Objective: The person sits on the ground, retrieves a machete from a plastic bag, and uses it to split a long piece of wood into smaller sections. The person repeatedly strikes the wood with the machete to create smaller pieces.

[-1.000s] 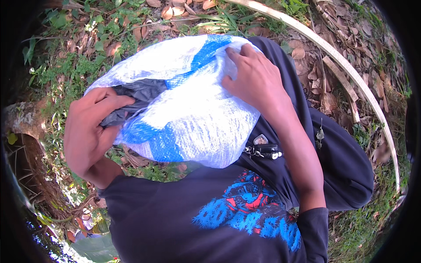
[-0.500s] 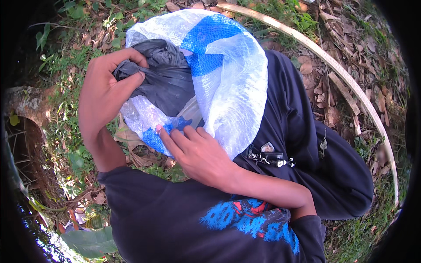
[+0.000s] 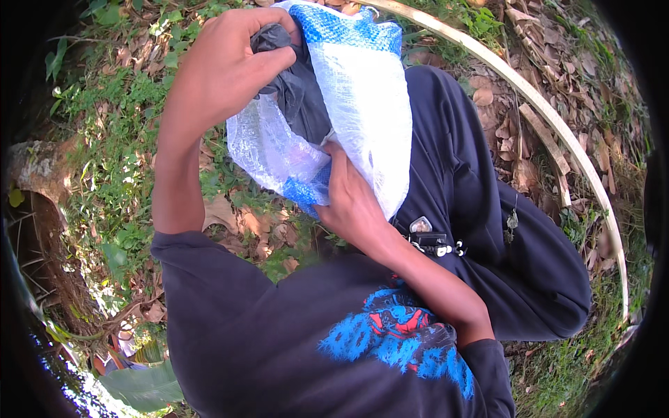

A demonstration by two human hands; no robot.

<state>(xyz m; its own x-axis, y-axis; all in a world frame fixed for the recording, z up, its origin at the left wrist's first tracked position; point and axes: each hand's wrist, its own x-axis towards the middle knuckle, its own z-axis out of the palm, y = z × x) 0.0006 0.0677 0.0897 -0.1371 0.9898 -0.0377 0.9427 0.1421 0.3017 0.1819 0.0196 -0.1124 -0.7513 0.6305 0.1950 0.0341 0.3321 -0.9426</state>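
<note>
A white woven plastic sack [image 3: 359, 115] with blue bands stands with its mouth open in front of me, beside my knee. Bunched black plastic, apparently a bag [image 3: 303, 104], sits in the mouth. My left hand [image 3: 233, 66] is closed on the upper part of the black plastic bag, thumb and fingers pinching it at the far left. My right hand [image 3: 348, 191] grips the near rim of the sack, its fingers partly hidden inside the folds. What lies deeper in the sack is hidden.
A long pale curved strip [image 3: 516, 87] arcs over the ground on the right, with a shorter wood piece [image 3: 545, 139] inside it. My bent leg [image 3: 488, 230] in dark trousers lies at right. Dry leaves and green plants cover the ground; a root or trunk [image 3: 45, 167] is at left.
My left hand has moved up and to the right with the black plastic bag. My right hand has shifted up and right to the sack's rim. The sack has become narrower and its side more upright.
</note>
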